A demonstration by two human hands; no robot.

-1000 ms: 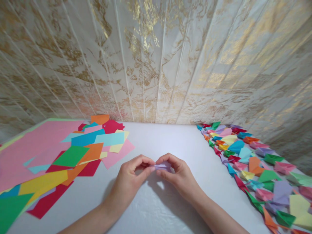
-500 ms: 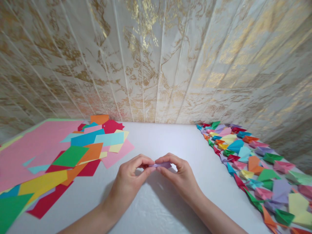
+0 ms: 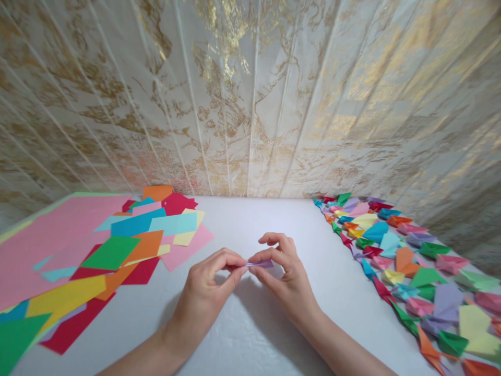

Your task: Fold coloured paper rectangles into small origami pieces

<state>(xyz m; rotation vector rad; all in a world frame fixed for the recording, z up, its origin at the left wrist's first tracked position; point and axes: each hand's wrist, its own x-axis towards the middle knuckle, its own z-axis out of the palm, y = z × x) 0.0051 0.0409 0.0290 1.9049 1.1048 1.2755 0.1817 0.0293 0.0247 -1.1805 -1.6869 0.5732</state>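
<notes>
A small folded piece of purple paper [image 3: 264,264] is pinched between my two hands, just above the white table [image 3: 250,324]. My left hand [image 3: 213,279] grips its left end between thumb and index finger. Against its near and far sides, the thumb and index finger of my right hand [image 3: 287,271] press close to the left fingertips. The other fingers of the right hand are raised and spread. Part of the paper is hidden behind the fingers.
Coloured paper pieces [image 3: 136,222] lie overlapping on the left, over a large pink sheet [image 3: 58,224]. On the right are rows of folded paper figures [image 3: 426,282] in many colours. A pleated white and gold curtain [image 3: 242,104] hangs at the table's far edge.
The upper fingers of my right hand have lifted and spread. The purple paper now looks narrower, seen more edge-on. Both hands stay in nearly the same place.
</notes>
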